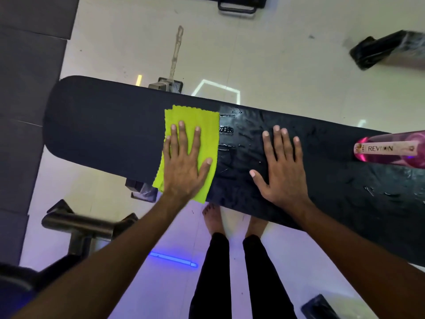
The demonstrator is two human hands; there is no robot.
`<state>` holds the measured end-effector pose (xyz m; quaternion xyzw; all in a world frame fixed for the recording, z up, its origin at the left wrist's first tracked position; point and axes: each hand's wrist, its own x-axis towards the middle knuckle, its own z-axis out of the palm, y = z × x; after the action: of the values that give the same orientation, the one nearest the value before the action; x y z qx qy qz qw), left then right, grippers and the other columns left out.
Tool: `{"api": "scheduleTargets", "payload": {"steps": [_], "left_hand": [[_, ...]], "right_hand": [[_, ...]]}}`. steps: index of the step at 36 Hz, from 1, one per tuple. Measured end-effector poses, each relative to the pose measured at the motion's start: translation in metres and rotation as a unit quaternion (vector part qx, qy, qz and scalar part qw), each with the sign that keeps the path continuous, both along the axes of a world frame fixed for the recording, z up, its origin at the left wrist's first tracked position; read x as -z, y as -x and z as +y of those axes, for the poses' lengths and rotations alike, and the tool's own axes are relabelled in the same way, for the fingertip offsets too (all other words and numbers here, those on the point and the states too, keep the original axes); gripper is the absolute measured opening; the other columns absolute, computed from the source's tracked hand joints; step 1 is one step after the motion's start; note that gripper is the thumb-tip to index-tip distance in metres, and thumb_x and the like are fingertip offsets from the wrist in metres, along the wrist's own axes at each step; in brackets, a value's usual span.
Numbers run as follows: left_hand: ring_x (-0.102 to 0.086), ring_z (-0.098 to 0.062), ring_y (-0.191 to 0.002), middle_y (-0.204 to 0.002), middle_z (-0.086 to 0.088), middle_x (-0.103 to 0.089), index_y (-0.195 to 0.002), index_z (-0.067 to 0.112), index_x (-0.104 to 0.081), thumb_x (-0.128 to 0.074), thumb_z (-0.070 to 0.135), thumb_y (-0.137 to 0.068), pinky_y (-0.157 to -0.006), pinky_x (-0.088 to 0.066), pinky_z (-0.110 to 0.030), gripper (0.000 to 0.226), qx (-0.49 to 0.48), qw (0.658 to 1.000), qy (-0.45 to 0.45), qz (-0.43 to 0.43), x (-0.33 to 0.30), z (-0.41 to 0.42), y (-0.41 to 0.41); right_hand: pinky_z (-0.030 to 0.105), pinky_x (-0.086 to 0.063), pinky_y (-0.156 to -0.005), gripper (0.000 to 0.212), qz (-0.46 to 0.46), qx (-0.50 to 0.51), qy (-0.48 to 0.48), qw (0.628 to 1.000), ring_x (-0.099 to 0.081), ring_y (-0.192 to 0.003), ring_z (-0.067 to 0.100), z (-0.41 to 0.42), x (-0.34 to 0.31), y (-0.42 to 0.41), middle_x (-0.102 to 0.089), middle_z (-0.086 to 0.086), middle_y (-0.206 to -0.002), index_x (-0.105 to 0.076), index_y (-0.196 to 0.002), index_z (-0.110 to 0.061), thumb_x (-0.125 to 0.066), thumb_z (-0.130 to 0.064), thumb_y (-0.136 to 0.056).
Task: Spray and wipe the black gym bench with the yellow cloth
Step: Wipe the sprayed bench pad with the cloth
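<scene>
The black gym bench (99, 127) runs across the view from left to right. A yellow cloth (202, 118) lies flat on its middle. My left hand (184, 162) presses down on the cloth with fingers spread. My right hand (282, 166) rests flat on the bare pad to the right, fingers apart, holding nothing. The pad between and right of my hands is wet and streaky; the part left of the cloth looks matt. A pink spray bottle (391, 149) lies on the bench at the far right.
A metal frame piece (78, 224) stands on the floor at the lower left. Dark floor mats (27, 65) cover the left side. Another bench's foot (386, 49) sits at the upper right. My bare feet (213, 217) are on the tiles before the bench.
</scene>
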<state>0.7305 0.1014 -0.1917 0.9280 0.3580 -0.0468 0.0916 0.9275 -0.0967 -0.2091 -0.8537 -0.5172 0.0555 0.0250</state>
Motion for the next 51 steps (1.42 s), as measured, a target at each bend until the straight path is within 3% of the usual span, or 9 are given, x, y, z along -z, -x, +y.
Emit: {"api": "scheduleTargets", "payload": {"steps": [8, 18, 25, 30, 34, 42, 46, 51], "left_hand": [[-0.001, -0.030, -0.163, -0.175, -0.013, -0.002, -0.168, 0.025, -0.008, -0.024, 0.059, -0.108, -0.130, -0.013, -0.052, 0.070, 0.066, 0.997, -0.012, -0.025, 0.001, 0.027, -0.072], [0.003, -0.037, -0.162, -0.173, -0.023, 0.002, -0.167, 0.016, -0.003, -0.025, 0.063, -0.103, -0.130, -0.007, -0.055, 0.082, -0.040, 0.999, -0.022, 0.015, -0.005, -0.009, -0.040], [-0.001, -0.028, -0.163, -0.175, -0.015, -0.002, -0.167, 0.017, -0.006, -0.016, 0.056, -0.108, -0.130, -0.012, -0.050, 0.071, 0.067, 0.998, -0.013, -0.017, -0.001, 0.029, -0.068], [-0.001, -0.027, -0.163, -0.176, -0.012, -0.001, -0.168, 0.021, -0.006, -0.009, 0.055, -0.108, -0.129, -0.013, -0.051, 0.069, 0.011, 1.000, -0.026, -0.011, 0.001, 0.006, -0.022], [0.000, -0.033, -0.163, -0.175, -0.017, 0.000, -0.167, 0.017, -0.005, -0.010, 0.052, -0.108, -0.129, -0.012, -0.055, 0.069, -0.025, 0.999, -0.028, 0.005, 0.003, -0.016, -0.032], [-0.002, -0.030, -0.163, -0.175, -0.014, -0.002, -0.168, 0.023, -0.006, -0.008, 0.052, -0.109, -0.129, -0.013, -0.052, 0.065, 0.111, 0.993, -0.017, -0.028, -0.002, 0.030, -0.103], [0.000, -0.030, -0.163, -0.175, -0.015, 0.001, -0.168, 0.024, -0.004, -0.011, 0.055, -0.109, -0.130, -0.011, -0.052, 0.067, 0.073, 0.997, -0.003, -0.029, -0.006, 0.040, -0.109], [0.000, -0.031, -0.163, -0.175, -0.016, 0.000, -0.168, 0.020, -0.007, -0.018, 0.051, -0.109, -0.130, -0.012, -0.051, 0.067, 0.020, 1.000, 0.005, -0.020, -0.002, 0.008, -0.051]], "right_hand": [[0.062, -0.011, -0.134, 0.094, 0.004, 0.002, -0.003, 1.000, -0.002, -0.169, 0.035, -0.001, 0.002, 0.000, -0.001, 0.018, -0.181, -0.004, -0.173, -0.011, -0.028, -0.069, -0.104], [0.060, -0.009, -0.135, 0.094, 0.010, 0.011, -0.007, 1.000, -0.004, -0.168, 0.035, -0.001, 0.000, 0.001, -0.002, 0.018, -0.181, -0.006, -0.173, -0.010, -0.035, -0.067, -0.103], [0.061, -0.010, -0.134, 0.094, 0.015, 0.009, -0.011, 1.000, -0.004, -0.168, 0.035, -0.002, 0.002, 0.000, -0.003, 0.018, -0.181, -0.006, -0.173, -0.011, -0.035, -0.067, -0.103], [0.061, -0.009, -0.135, 0.093, 0.023, 0.008, -0.010, 1.000, -0.002, -0.168, 0.035, -0.003, 0.001, -0.002, -0.002, 0.018, -0.181, -0.006, -0.173, -0.011, -0.035, -0.067, -0.104], [0.059, -0.008, -0.135, 0.093, 0.035, 0.014, -0.019, 0.999, -0.001, -0.168, 0.035, -0.005, 0.001, -0.001, -0.002, 0.020, -0.180, -0.006, -0.172, -0.006, -0.036, -0.063, -0.105], [0.058, -0.007, -0.136, 0.093, 0.032, 0.042, -0.015, 0.999, 0.001, -0.168, 0.035, -0.021, -0.001, -0.011, 0.000, 0.020, -0.180, -0.005, -0.171, -0.003, -0.033, -0.063, -0.106], [0.059, -0.009, -0.135, 0.093, 0.019, 0.042, -0.007, 0.999, 0.001, -0.168, 0.036, -0.020, 0.000, -0.009, 0.000, 0.021, -0.180, -0.004, -0.171, -0.002, -0.033, -0.062, -0.106], [0.060, -0.010, -0.135, 0.093, 0.016, 0.039, -0.007, 0.999, 0.000, -0.168, 0.037, -0.021, 0.000, -0.009, -0.001, 0.022, -0.180, -0.005, -0.171, -0.002, -0.033, -0.062, -0.106]]}}
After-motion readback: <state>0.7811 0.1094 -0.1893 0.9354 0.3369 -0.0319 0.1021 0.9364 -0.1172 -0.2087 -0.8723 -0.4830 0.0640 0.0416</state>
